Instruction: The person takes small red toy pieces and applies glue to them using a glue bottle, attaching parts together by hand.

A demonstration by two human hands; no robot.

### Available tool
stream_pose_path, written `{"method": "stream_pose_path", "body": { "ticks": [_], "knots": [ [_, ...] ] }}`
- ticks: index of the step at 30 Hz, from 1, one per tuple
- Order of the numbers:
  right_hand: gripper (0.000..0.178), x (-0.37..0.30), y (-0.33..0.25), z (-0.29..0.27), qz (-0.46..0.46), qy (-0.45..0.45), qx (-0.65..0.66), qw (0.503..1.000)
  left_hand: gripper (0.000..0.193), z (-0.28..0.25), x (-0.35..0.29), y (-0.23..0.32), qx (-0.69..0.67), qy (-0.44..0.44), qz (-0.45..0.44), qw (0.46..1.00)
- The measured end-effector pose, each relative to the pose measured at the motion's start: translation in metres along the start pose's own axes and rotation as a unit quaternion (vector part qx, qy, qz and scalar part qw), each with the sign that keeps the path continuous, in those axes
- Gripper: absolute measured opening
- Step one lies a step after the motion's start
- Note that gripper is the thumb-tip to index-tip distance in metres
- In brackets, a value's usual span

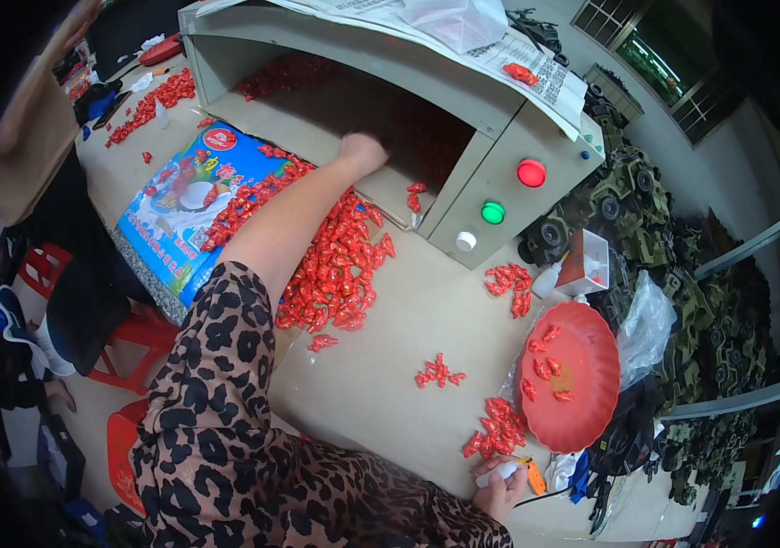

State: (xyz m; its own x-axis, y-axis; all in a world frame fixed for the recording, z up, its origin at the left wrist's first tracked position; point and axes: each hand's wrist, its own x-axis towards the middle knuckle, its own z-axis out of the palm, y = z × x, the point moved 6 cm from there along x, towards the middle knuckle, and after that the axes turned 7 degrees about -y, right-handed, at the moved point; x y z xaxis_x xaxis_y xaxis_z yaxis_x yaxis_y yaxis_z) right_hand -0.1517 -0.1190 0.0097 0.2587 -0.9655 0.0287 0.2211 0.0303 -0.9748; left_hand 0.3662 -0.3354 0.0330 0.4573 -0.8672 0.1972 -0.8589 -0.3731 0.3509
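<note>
My left hand [364, 154] is at the mouth of a grey metal box [463, 100], the forearm passing over a heap of small glossy red figures [340, 265]. Its fingers are turned away and slightly blurred, so what they hold is hidden. Down at the lower right, my right hand [497, 493] grips a small white squeeze bottle [503, 470] with a yellowish tip. A small pile of red figures [499, 427] lies just beyond that hand. More red figures lie in the shadow inside the box.
A scalloped red basin [572, 411] with a few figures stands at the right. A blue printed sheet [166, 215] lies under part of the heap. Newspaper [545, 91] covers the box top. Green toy vehicles [627, 192] are stacked beyond. Another person [34, 146] is at the left, by red stools [139, 352].
</note>
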Motion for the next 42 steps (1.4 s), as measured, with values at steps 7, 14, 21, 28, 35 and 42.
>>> {"method": "stream_pose_path", "body": {
  "ticks": [7, 14, 21, 28, 35, 42],
  "knots": [
    [0.032, 0.002, -0.004, 0.002, -0.002, 0.018, -0.029, 0.999, 0.039, 0.033, -0.009, 0.057, 0.014, -0.066, -0.032, 0.997],
    [0.027, 0.001, 0.002, 0.0, -0.003, -0.004, -0.012, 1.0, 0.036, 0.015, -0.022, 0.051, -0.068, -0.042, -0.033, 0.996],
    [0.026, 0.0, 0.002, 0.0, -0.002, -0.014, 0.002, 1.0, 0.054, -0.09, -0.136, 0.001, -0.023, -0.144, 0.051, 0.988],
    [0.024, 0.003, -0.001, 0.006, -0.004, -0.014, -0.007, 1.0, 0.076, -0.091, -0.21, -0.029, 0.072, -0.112, 0.016, 0.991],
    [0.026, -0.001, 0.003, 0.002, -0.006, -0.003, -0.018, 1.0, 0.063, -0.076, -0.189, -0.022, 0.063, -0.157, 0.015, 0.985],
    [0.029, 0.0, 0.003, 0.004, -0.008, -0.015, -0.029, 0.999, 0.044, -0.077, -0.184, -0.029, 0.07, -0.086, 0.039, 0.993]
  ]
}}
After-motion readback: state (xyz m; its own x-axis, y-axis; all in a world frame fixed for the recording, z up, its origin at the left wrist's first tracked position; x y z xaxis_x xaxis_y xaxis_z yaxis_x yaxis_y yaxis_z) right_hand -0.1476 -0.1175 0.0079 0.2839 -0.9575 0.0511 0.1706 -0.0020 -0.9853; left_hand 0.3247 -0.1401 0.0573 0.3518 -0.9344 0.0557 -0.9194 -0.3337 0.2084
